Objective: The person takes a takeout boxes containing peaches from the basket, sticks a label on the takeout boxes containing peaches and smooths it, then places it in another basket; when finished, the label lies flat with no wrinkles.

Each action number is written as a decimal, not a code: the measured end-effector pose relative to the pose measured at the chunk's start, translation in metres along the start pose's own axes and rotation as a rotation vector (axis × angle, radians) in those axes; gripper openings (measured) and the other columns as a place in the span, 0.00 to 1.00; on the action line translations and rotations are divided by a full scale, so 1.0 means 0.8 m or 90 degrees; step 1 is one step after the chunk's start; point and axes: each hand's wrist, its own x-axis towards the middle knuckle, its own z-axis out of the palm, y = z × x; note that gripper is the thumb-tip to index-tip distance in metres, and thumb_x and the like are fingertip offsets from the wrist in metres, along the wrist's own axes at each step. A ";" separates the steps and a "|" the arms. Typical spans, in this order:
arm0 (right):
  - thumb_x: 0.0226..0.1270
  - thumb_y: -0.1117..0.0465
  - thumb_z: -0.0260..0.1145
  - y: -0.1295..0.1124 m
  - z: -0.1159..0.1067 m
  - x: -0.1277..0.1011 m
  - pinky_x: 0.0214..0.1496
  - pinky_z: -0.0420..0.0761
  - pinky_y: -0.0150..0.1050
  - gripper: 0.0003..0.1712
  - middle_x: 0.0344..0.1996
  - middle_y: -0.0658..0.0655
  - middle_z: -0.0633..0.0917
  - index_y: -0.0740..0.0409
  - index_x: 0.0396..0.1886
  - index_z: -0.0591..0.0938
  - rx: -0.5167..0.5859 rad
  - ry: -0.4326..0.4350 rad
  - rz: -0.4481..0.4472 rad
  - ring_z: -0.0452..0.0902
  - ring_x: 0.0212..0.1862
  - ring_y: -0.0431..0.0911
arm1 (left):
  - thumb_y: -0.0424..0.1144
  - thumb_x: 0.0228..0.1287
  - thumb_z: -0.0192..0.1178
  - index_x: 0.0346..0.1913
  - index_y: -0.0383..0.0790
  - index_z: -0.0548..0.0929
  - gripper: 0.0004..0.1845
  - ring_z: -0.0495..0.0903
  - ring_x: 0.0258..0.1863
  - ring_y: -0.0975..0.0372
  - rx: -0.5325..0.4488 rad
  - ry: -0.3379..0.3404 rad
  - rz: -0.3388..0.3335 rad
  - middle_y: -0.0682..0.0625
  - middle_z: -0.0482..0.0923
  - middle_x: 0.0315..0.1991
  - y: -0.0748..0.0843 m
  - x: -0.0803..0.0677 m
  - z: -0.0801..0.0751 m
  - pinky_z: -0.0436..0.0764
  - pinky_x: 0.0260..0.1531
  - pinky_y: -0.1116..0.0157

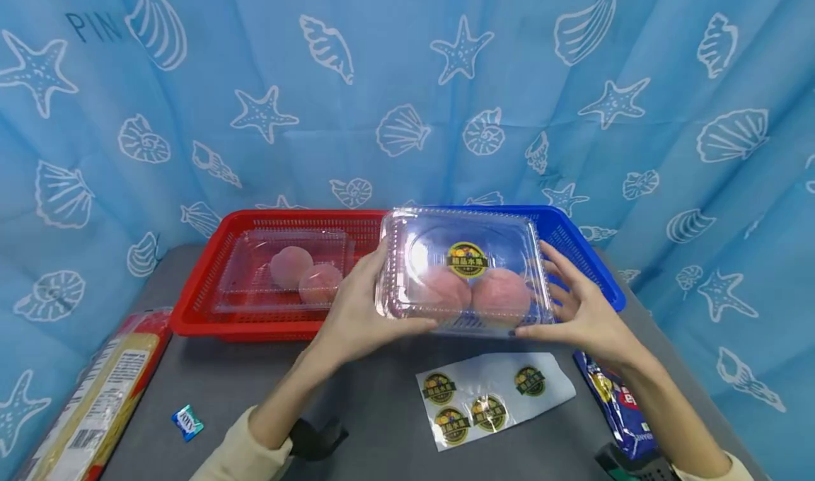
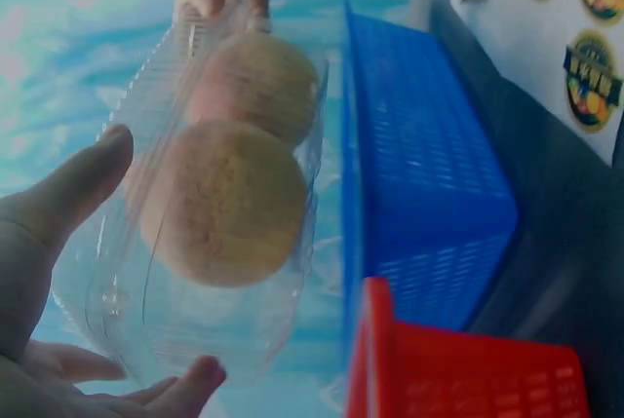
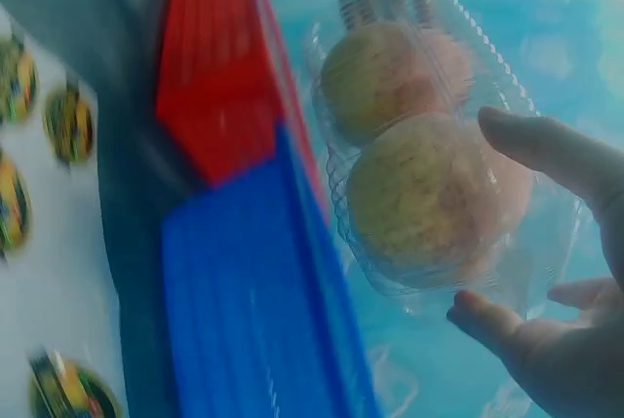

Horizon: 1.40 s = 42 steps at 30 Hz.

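Note:
A see-through plastic clamshell box [image 1: 503, 237] with two peaches [image 1: 501, 297] inside is held up by both hands, tilted towards the head camera. A round black-and-gold sticker [image 1: 467, 259] is on its lid. My left hand [image 1: 356, 308] grips the left end, its thumb along the near edge; in the left wrist view the fingertips curl under the box. At the right end my right hand [image 1: 582, 311] pinches the box between thumb and fingers, the thumb at the near corner. Behind and below the box is a blue basket [image 1: 576, 255], partly hidden by it.
On the left, a red basket [image 1: 210, 283] contains another plastic box [image 1: 251, 272] with two peaches. A sticker sheet [image 1: 535, 403] lies in front, beside a dark blue packet [image 1: 620, 410]. A long noodle-like packet [image 1: 108, 389] and a small blue wrapper [image 1: 187, 422] lie left. A curtain [image 1: 407, 56] hangs behind.

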 end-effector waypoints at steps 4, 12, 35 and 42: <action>0.55 0.71 0.78 0.019 -0.025 0.037 0.56 0.83 0.28 0.72 0.80 0.70 0.52 0.43 0.85 0.38 -0.069 0.016 0.035 0.63 0.76 0.66 | 0.51 0.41 0.84 0.83 0.50 0.52 0.66 0.75 0.65 0.55 0.028 0.001 -0.035 0.47 0.75 0.67 -0.017 0.040 0.021 0.79 0.65 0.50; 0.57 0.66 0.78 0.039 -0.076 0.081 0.71 0.67 0.67 0.73 0.83 0.69 0.42 0.43 0.84 0.33 -0.117 -0.009 0.129 0.45 0.79 0.76 | 0.52 0.42 0.84 0.82 0.41 0.52 0.67 0.74 0.71 0.49 0.042 0.016 -0.095 0.40 0.69 0.75 -0.034 0.093 0.063 0.76 0.69 0.52; 0.51 0.67 0.78 0.122 -0.098 0.130 0.65 0.77 0.64 0.76 0.76 0.83 0.52 0.61 0.82 0.28 -0.217 -0.068 0.244 0.63 0.71 0.78 | 0.73 0.40 0.74 0.78 0.41 0.62 0.65 0.67 0.65 0.49 0.488 -0.032 -0.220 0.42 0.77 0.66 -0.063 0.136 0.139 0.69 0.59 0.51; 0.54 0.68 0.73 0.127 -0.101 0.132 0.65 0.77 0.65 0.71 0.76 0.82 0.52 0.61 0.82 0.30 -0.212 -0.076 0.233 0.63 0.71 0.78 | 0.78 0.40 0.70 0.71 0.38 0.73 0.61 0.67 0.64 0.53 0.594 -0.057 -0.206 0.45 0.76 0.65 -0.068 0.138 0.144 0.70 0.59 0.54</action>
